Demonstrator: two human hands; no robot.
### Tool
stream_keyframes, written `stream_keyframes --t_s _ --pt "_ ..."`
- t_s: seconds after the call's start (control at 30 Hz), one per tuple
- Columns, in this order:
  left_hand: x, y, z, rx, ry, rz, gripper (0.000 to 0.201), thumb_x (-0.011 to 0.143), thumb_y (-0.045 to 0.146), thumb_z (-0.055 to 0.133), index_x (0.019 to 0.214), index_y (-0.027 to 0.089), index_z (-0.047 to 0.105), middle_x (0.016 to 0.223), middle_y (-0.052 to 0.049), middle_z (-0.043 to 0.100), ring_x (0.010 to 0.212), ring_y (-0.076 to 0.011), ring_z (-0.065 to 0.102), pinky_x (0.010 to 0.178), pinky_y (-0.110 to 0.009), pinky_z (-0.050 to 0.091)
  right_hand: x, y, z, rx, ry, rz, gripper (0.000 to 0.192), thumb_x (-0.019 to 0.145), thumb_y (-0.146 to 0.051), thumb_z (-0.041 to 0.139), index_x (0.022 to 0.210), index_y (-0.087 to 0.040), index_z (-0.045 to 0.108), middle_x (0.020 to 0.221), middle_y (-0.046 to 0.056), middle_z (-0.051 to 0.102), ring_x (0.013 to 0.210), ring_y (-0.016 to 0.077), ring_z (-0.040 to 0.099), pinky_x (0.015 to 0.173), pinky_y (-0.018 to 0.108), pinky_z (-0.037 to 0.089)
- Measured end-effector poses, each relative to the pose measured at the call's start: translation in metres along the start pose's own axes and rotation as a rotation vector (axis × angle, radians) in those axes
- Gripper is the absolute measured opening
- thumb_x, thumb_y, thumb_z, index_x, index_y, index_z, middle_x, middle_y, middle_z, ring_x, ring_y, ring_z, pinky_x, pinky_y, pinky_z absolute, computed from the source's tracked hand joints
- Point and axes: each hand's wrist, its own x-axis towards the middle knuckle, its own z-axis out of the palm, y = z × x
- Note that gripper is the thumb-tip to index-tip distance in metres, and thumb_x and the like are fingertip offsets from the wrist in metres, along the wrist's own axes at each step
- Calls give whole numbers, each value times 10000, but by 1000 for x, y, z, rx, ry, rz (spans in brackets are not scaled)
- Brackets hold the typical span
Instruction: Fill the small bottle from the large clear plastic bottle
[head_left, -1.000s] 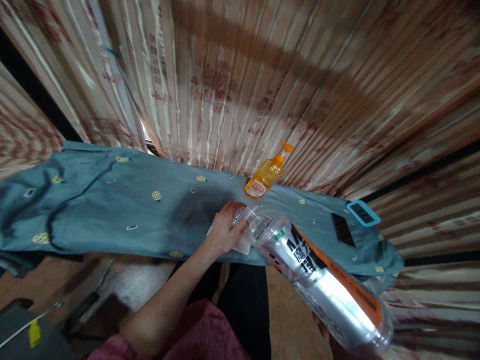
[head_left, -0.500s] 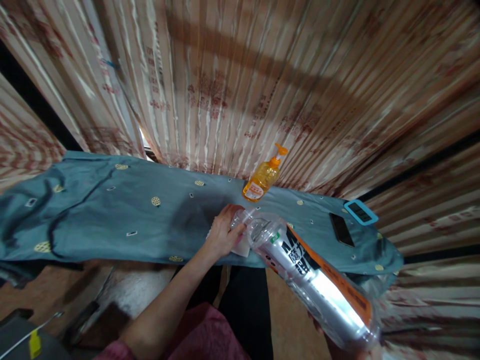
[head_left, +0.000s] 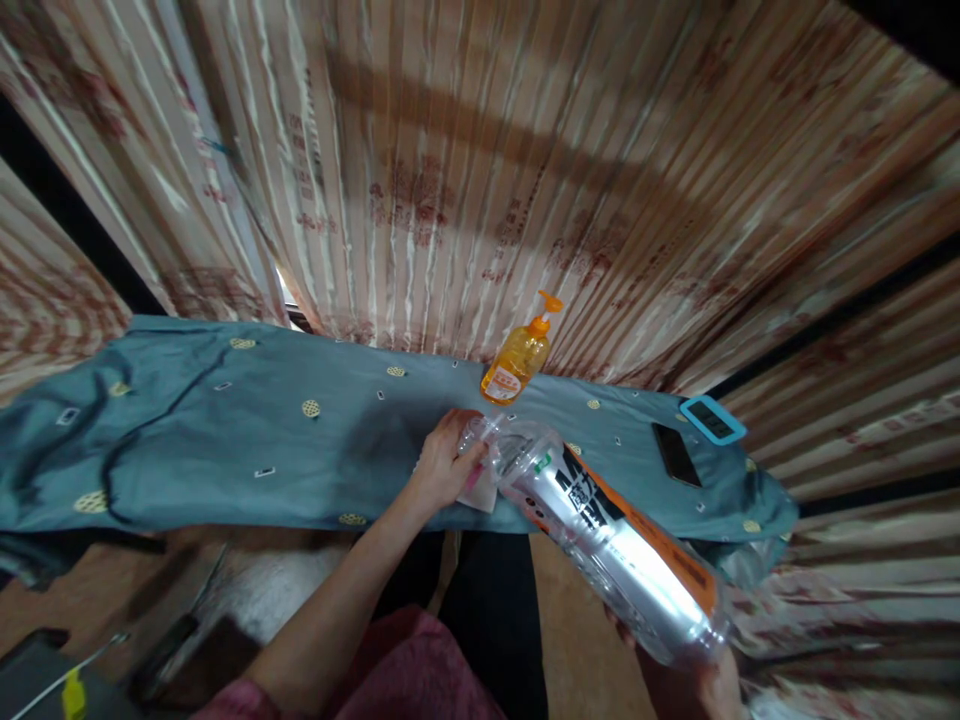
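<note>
My right hand holds the near end of a long plastic sleeve of stacked clear cups, which slants up and left over the table's front edge. At the sleeve's open end, my left hand grips the rim of the outermost clear cup. Just under that hand, a white paper piece lies on the cloth.
A blue-grey patterned cloth covers the long table. An orange pump bottle stands at the back by striped curtains. A black phone and a blue-framed device lie at the right end.
The sleeve of cups has drawn slightly back and down toward me, and my right hand has come into view at its end. My left hand stays at the sleeve's mouth.
</note>
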Motion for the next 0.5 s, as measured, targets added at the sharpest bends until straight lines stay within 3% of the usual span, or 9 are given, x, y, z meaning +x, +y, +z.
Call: stream_keyframes --t_s 0.1,0.2,0.33,0.5 --pt "0 0 0 2 9 -5 374 947 443 509 1133 158 666 1077 -115 710 1013 -272 668 933 -407 529 4 -4 3 88 31 73 647 700 -711 791 1195 -312 672 1016 37 749 794 213 706 723 314 602" --pt "0 0 1 10 12 -15 344 939 399 514 1125 153 665 1058 -112 706 1007 -269 670 921 -399 530 9 -9 8 79 47 82 723 616 -694 856 1190 -292 678 1036 52 744 788 216 698 674 299 586" --pt "1 3 1 34 -7 -37 299 924 344 532 1120 164 669 1055 -96 704 1004 -260 670 920 -387 529 12 -17 20 75 76 51 733 632 -624 872 1239 -266 669 994 65 741 737 225 692 626 321 573" --pt "2 8 2 57 -22 -81 279 910 283 537 1127 165 666 1074 -95 706 1021 -265 672 916 -389 531 5 -30 35 125 57 89 636 676 -644 854 1169 -276 694 902 13 748 712 145 670 700 231 558"
